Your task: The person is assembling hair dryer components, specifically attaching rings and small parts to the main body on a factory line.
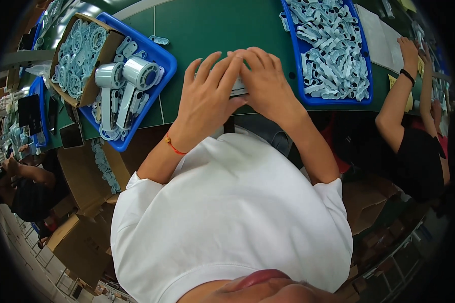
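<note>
My left hand (210,93) and my right hand (269,87) meet over the green table (207,25), fingers bent and fingertips touching. Between them a small pale part (238,87) shows, mostly covered by my fingers, so its kind is not clear. To the left, a blue tray (168,60) holds flat light-blue plastic pieces and two white pieces (140,74) with round heads and long handles. Beyond my right hand, another blue tray (299,90) is heaped with small elongated light-blue plastic parts (333,55).
A cardboard box (90,83) full of light-blue ring-shaped parts (78,58) rests on the left tray. One loose light-blue piece (159,40) lies on the table. White sheets (379,35) lie at the right, near another person's arm (397,96). Open cartons (81,242) stand below left.
</note>
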The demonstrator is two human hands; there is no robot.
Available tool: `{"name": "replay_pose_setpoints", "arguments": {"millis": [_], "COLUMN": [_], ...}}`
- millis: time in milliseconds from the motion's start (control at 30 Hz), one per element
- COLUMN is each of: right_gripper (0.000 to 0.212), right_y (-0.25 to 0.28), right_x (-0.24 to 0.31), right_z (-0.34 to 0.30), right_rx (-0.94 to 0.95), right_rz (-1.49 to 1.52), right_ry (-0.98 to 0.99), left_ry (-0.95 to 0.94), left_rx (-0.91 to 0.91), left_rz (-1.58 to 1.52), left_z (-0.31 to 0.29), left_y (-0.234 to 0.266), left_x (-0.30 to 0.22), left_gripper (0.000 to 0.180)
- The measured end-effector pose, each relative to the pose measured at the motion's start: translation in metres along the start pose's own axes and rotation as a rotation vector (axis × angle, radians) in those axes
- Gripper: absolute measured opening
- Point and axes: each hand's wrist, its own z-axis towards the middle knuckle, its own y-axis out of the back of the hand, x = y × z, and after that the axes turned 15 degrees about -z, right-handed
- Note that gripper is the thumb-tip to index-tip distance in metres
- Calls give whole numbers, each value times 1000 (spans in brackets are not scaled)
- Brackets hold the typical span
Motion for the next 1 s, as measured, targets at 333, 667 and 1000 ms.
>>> {"name": "replay_pose_setpoints", "arguments": {"millis": [333, 667, 1000], "right_gripper": [65, 50, 59], "right_y": [-25, -14, -12], "right_x": [-10, -9, -18], "right_z": [-32, -30, -20], "right_rx": [-164, -64, -29], "right_rz": [224, 461, 184], "right_ry": [-26, -122, 2], "left_ry": [-85, 3, -8], "left_rx": [-19, 24, -13], "left_rz": [379, 216, 152], "left_z": [-6, -6, 4], "left_y": [-18, -11, -7], "left_x": [16, 10, 20], "left_gripper": [56, 48, 55]}}
